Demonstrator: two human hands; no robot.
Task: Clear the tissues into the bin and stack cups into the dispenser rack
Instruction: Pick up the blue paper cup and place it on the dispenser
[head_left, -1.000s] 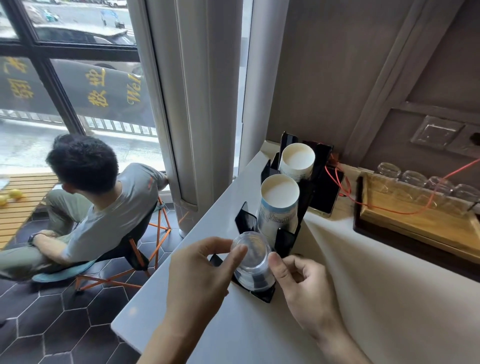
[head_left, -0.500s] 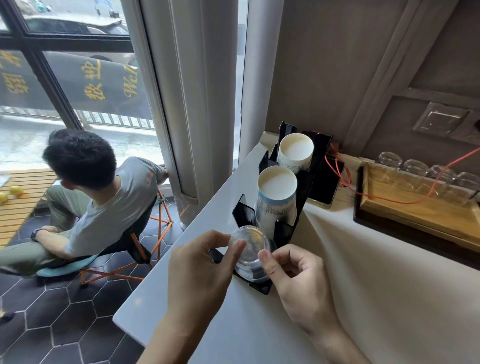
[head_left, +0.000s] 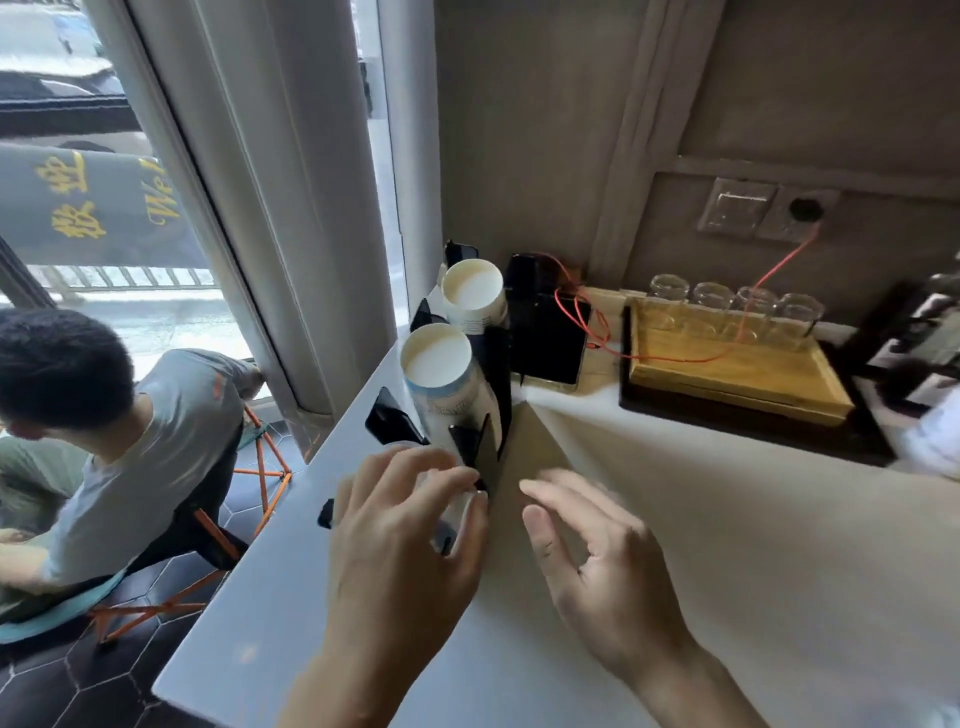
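Observation:
A black dispenser rack (head_left: 500, 358) stands at the white counter's left edge and holds two stacks of white paper cups (head_left: 437, 359), (head_left: 474, 292). In its front slot sits a clear plastic cup (head_left: 463, 515), mostly hidden under my left hand (head_left: 405, 530), whose fingers curl over the cup's top and side. My right hand (head_left: 589, 553) hovers just right of the rack, fingers spread, holding nothing. No tissues or bin are in view.
A wooden tray (head_left: 727, 376) with several glass cups (head_left: 733, 310) sits at the back right. A dark phone (head_left: 551, 339) with a red cable (head_left: 675, 358) lies behind the rack. A person (head_left: 130, 441) sits on a chair below the counter's left edge (head_left: 270, 551).
My right hand has let go of the clear cup and drawn away to the right. My left hand has slid over the cup's top. The view has tilted down and right.

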